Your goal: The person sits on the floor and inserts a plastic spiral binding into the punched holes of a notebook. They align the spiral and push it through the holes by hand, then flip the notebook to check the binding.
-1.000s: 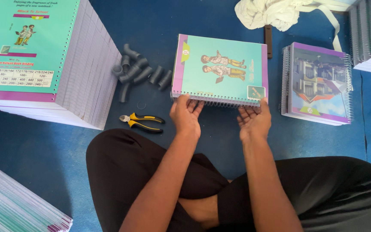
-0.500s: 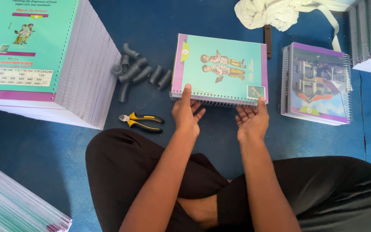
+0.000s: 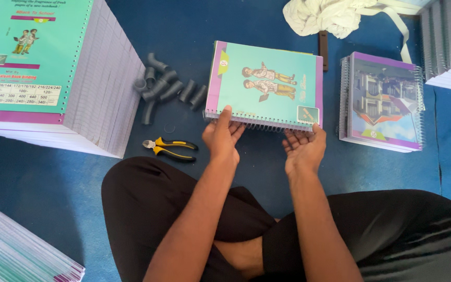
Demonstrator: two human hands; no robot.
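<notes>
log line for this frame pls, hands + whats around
left hand: on spiral edge of teal-covered spiral notebook | right hand: at same edge | nearby: yellow-handled pliers, grey plastic tube pieces

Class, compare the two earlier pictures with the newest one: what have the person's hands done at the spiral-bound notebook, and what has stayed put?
Little changed. The left hand and right hand stay at the near, spiral edge of the teal notebook; the right hand has turned more palm-up, fingertips under the edge. The notebook has barely shifted. The pliers, grey pipe pieces, tall stack of notebooks and finished notebooks lie as before.
</notes>
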